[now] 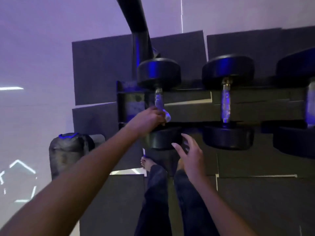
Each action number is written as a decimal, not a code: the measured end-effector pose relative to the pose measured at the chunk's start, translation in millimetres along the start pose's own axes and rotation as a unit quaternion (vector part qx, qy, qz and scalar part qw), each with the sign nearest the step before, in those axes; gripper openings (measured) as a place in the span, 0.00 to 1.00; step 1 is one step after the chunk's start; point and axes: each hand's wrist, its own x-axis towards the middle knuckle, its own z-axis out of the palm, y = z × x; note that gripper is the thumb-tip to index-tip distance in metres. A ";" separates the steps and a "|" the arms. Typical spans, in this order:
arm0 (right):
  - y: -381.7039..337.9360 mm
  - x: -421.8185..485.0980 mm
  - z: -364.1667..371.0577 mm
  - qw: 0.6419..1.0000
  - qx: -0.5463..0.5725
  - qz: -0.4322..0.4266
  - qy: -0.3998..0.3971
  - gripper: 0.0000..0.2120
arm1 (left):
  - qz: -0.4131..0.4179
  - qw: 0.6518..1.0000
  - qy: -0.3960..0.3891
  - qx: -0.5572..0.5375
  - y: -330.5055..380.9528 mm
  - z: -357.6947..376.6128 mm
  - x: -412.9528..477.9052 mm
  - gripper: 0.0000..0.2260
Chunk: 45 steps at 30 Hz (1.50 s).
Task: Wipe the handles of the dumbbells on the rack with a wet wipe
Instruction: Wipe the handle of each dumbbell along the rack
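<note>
L forearm (81, 171) runs up from the bottom corner, nearest the lens, w/ dark-trousered legs (156, 193) and bare feet (145, 163) below it. L hand (150, 119) is curled round the near end of the gripped handle (158, 99). A pale scrap of wet wipe (167, 117) pokes out just right of its fingers, so the fingers are clamped on wipe + handle together. R hand (190, 152) hovers w/ fingers spread, holding nothing, just beside that dumbbell's near head (162, 139); touching or not, can't tell.

Key relation: the handle's long axis runs straight away from the L fingers toward the far head (158, 72), w/ the bare stretch just beyond the knuckles. Next stroke, I'd judge, is a slide away along that axis. Next handle (225, 106) lies well right of both hands, parallel, nearer the R hand. Third dumbbell (310, 106), further right, is cut off by the frame edge.

Hidden: how much wipe wraps the handle, since the palm covers it. Rack (187, 114) rails are hard to read in dim purple light + blur.
</note>
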 end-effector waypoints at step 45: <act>-63.9 45.3 35.3 0.901 0.237 0.352 0.092 0.35 | -0.443 0.798 0.186 -0.364 -14.7 -15.4 -1.9 0.10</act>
